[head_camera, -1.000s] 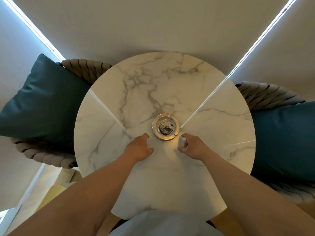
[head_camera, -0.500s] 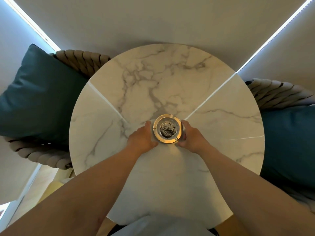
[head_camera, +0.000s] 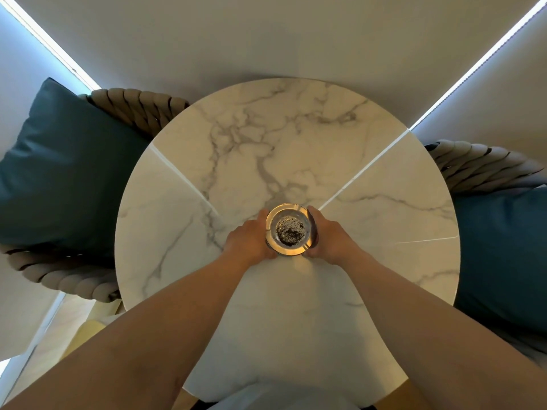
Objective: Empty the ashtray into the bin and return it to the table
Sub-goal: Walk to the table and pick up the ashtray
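A round glass ashtray with dark ash in its bowl sits near the middle of a round white marble table. My left hand cups its left side and my right hand cups its right side, fingers wrapped against the rim. Whether the ashtray rests on the tabletop or is just lifted off it I cannot tell. No bin is in view.
A woven rope chair with a teal cushion stands at the table's left. A second rope chair with a teal cushion stands at the right. A pale wall with two bright light strips lies beyond the table.
Both hands moved forward from the near side of the ashtray and closed around its two sides. The ashtray now appears larger and closer in the view.
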